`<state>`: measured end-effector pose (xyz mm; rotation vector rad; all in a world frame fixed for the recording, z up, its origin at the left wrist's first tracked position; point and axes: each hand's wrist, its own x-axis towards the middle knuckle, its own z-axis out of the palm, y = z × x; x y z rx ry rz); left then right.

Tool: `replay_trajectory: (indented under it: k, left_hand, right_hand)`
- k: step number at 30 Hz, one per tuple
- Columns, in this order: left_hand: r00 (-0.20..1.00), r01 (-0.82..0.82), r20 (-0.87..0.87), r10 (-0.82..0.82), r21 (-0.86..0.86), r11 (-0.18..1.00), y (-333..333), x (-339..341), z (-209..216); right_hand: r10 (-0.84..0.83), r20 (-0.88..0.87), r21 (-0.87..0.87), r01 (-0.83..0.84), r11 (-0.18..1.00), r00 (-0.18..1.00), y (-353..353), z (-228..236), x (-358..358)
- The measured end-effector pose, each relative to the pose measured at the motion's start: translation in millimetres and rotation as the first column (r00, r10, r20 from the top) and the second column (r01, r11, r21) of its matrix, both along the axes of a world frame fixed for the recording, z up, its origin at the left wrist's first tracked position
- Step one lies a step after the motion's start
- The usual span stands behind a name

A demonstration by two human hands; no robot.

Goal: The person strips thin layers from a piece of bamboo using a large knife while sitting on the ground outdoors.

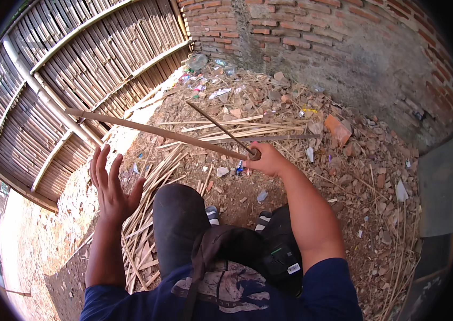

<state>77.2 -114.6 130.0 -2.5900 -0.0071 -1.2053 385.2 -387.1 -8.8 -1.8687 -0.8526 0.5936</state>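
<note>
My right hand (267,159) is closed round the round wooden handle of a long knife (217,124), whose thin dark blade points away to the upper left. A long flat bamboo strip (157,131) reaches from that same hand out to the left, its far end in front of the bamboo wall. Whether the fingers pinch the strip or it only rests against them, I cannot tell. My left hand (113,187) is raised below the strip with its fingers spread, holding nothing and apart from the strip.
Split bamboo strips (146,214) lie heaped beside my left knee, and more strips (237,130) lie ahead on rubble and litter. A bamboo wall (87,64) stands at the left, a brick wall (333,48) at the back right. A grey panel (440,187) leans far right.
</note>
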Motion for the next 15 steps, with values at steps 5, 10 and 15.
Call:
replay_trajectory:
  k: [5, 10, 15]
  left_hand:
    - [0.944, 0.150, -0.159, -0.290, -0.576, 0.804, -37, 45, -80]
    - [0.769, 0.024, -0.362, -0.526, -0.807, 0.591, -83, 127, -122]
    - [0.592, -0.050, -0.399, -0.701, -0.886, 0.462, -119, 188, -173]
  right_hand:
    - [-0.081, -0.086, 0.248, 0.100, 0.964, 0.993, 16, -25, 10]
    - [-0.053, -0.208, 0.473, 0.148, 0.869, 0.977, 14, -7, 4]
    - [-0.147, -0.237, 0.553, 0.258, 0.792, 0.960, 10, 6, 0]
